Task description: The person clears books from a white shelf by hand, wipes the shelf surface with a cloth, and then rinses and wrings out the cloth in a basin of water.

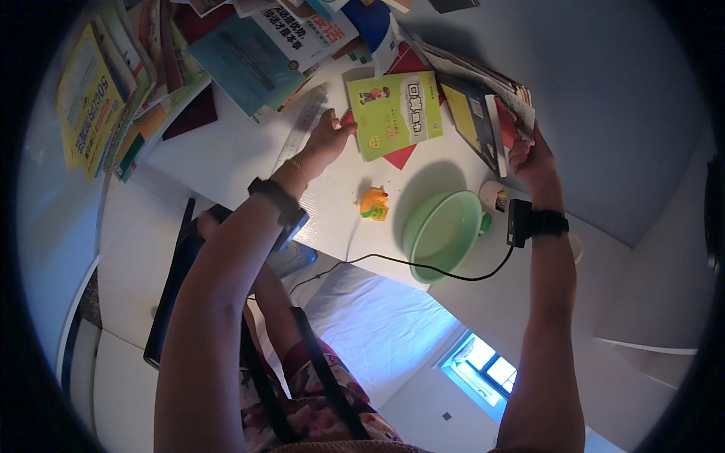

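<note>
A yellow-green booklet (pixel 396 113) with a cartoon child on its cover lies on top of a red book (pixel 400 157) on the white table. Just left of the booklet is my left hand (pixel 328 143), thumb and forefinger apart, the thumb by the booklet's edge. My right hand (pixel 535 160) grips the near end of a leaning stack of books (pixel 483 75) at the right. A dark book with a yellow cover part (pixel 470 117) leans at that stack's inner side. Part of my right fingers is hidden behind the pages.
A green plastic basin (pixel 445 234) stands tilted-looking near the table's front edge, beside a white cup (pixel 492 195). An orange toy (pixel 374 204) lies left of it. A clear ruler (pixel 302 121) and piled books (pixel 249 64) are farther back. A black cable (pixel 377 255) hangs from my right wrist device.
</note>
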`<state>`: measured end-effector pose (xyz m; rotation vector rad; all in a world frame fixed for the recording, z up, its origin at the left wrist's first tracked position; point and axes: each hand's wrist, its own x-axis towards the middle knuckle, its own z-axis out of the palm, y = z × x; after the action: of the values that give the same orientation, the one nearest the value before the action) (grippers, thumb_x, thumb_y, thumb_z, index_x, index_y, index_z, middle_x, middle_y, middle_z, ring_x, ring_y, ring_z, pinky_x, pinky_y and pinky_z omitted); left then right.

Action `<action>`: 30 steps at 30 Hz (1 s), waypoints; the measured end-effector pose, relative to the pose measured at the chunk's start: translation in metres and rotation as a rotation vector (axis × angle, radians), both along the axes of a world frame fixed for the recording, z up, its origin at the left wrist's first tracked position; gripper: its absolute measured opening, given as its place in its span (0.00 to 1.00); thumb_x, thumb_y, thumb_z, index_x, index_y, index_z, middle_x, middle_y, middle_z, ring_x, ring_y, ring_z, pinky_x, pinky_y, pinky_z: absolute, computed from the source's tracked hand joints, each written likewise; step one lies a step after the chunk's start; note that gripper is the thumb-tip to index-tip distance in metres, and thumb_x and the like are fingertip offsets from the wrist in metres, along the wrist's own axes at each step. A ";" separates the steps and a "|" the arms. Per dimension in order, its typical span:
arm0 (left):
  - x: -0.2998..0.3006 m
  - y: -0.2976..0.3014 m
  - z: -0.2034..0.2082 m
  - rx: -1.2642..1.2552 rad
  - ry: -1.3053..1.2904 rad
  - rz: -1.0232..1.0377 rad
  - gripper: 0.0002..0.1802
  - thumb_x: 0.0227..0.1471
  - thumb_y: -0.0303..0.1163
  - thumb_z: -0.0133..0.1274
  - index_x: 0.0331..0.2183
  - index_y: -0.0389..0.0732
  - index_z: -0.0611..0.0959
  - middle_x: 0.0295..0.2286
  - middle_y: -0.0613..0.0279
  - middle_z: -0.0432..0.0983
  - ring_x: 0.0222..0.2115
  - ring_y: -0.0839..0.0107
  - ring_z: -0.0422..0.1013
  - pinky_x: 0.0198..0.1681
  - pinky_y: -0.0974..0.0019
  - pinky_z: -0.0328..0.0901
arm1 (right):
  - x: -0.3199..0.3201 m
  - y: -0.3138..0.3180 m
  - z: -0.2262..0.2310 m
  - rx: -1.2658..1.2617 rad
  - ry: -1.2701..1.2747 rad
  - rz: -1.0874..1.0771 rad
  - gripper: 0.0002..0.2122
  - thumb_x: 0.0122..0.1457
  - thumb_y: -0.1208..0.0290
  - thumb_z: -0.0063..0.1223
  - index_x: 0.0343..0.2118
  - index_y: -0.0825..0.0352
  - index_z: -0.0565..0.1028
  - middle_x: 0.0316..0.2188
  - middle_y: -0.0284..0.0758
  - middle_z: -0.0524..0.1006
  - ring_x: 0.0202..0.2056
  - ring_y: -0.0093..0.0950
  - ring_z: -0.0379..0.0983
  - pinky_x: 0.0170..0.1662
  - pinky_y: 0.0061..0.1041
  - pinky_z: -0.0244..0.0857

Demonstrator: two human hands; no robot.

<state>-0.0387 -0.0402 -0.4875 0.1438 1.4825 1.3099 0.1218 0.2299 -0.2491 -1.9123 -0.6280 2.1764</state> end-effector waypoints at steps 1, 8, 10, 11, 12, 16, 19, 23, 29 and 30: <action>0.004 0.013 0.001 0.036 -0.049 0.066 0.23 0.45 0.40 0.52 0.39 0.35 0.64 0.35 0.51 0.69 0.36 0.64 0.67 0.37 0.65 0.62 | 0.007 0.002 0.005 -0.033 -0.054 0.037 0.23 0.48 0.43 0.48 0.18 0.63 0.69 0.08 0.23 0.63 0.11 0.16 0.60 0.13 0.12 0.54; 0.027 0.037 0.018 -0.231 0.564 0.199 0.19 0.43 0.32 0.53 0.37 0.32 0.69 0.34 0.50 0.70 0.32 0.60 0.69 0.34 0.63 0.65 | 0.016 -0.004 0.009 -0.029 -0.199 0.153 0.25 0.48 0.40 0.46 0.17 0.63 0.69 0.07 0.21 0.61 0.10 0.15 0.57 0.12 0.11 0.51; 0.032 0.048 0.022 0.259 0.793 0.401 0.17 0.38 0.26 0.55 0.36 0.36 0.73 0.33 0.53 0.71 0.36 0.57 0.67 0.42 0.60 0.62 | 0.015 -0.007 0.007 -0.034 -0.147 0.159 0.26 0.49 0.40 0.44 0.18 0.64 0.69 0.08 0.22 0.62 0.10 0.15 0.58 0.13 0.11 0.52; 0.040 0.061 0.043 0.365 0.694 0.363 0.15 0.40 0.26 0.54 0.34 0.37 0.74 0.34 0.53 0.71 0.39 0.57 0.66 0.45 0.62 0.60 | 0.020 -0.008 0.005 -0.035 -0.146 0.149 0.26 0.49 0.40 0.44 0.18 0.64 0.69 0.08 0.22 0.62 0.10 0.15 0.58 0.13 0.11 0.52; 0.043 0.074 0.067 0.471 0.811 0.247 0.16 0.41 0.29 0.54 0.36 0.37 0.74 0.36 0.51 0.70 0.40 0.56 0.65 0.46 0.61 0.59 | 0.026 -0.009 0.002 -0.067 -0.132 0.147 0.27 0.48 0.39 0.43 0.19 0.66 0.69 0.09 0.23 0.63 0.11 0.15 0.58 0.13 0.11 0.52; 0.049 0.131 0.113 0.448 0.735 -0.121 0.33 0.41 0.53 0.50 0.40 0.34 0.73 0.37 0.42 0.68 0.42 0.53 0.64 0.47 0.58 0.58 | 0.042 -0.035 -0.032 0.029 -0.087 0.217 0.33 0.47 0.35 0.39 0.30 0.70 0.72 0.18 0.35 0.73 0.21 0.26 0.70 0.22 0.23 0.64; 0.053 0.135 0.108 0.006 1.006 -0.504 0.38 0.36 0.58 0.50 0.46 0.42 0.70 0.41 0.47 0.66 0.44 0.52 0.62 0.47 0.55 0.57 | 0.035 -0.095 -0.063 0.088 0.000 0.171 0.36 0.49 0.35 0.33 0.39 0.72 0.69 0.33 0.46 0.74 0.34 0.37 0.72 0.35 0.30 0.68; 0.060 0.099 0.066 -0.054 1.439 -0.432 0.33 0.38 0.49 0.50 0.46 0.41 0.69 0.45 0.47 0.61 0.48 0.52 0.57 0.46 0.54 0.56 | 0.036 -0.143 -0.111 -0.025 0.142 0.128 0.39 0.49 0.33 0.28 0.43 0.72 0.66 0.41 0.50 0.70 0.40 0.43 0.70 0.44 0.34 0.67; 0.010 0.018 0.079 -0.031 0.884 -0.492 0.15 0.47 0.38 0.43 0.28 0.37 0.78 0.27 0.50 0.73 0.32 0.56 0.69 0.39 0.62 0.63 | 0.037 -0.170 -0.136 0.034 0.121 0.070 0.38 0.50 0.37 0.36 0.44 0.76 0.63 0.37 0.50 0.72 0.36 0.39 0.72 0.36 0.32 0.69; 0.002 -0.010 0.082 0.003 0.627 -0.135 0.16 0.49 0.38 0.42 0.24 0.37 0.78 0.23 0.53 0.73 0.29 0.58 0.70 0.37 0.64 0.64 | 0.040 -0.173 -0.132 0.025 0.143 0.070 0.38 0.50 0.37 0.36 0.44 0.76 0.63 0.37 0.50 0.72 0.36 0.39 0.72 0.36 0.32 0.69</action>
<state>-0.0365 -0.0500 -0.4051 0.6954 1.9498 1.2108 0.1617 0.0570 -0.3814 -1.7278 -0.7028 2.3111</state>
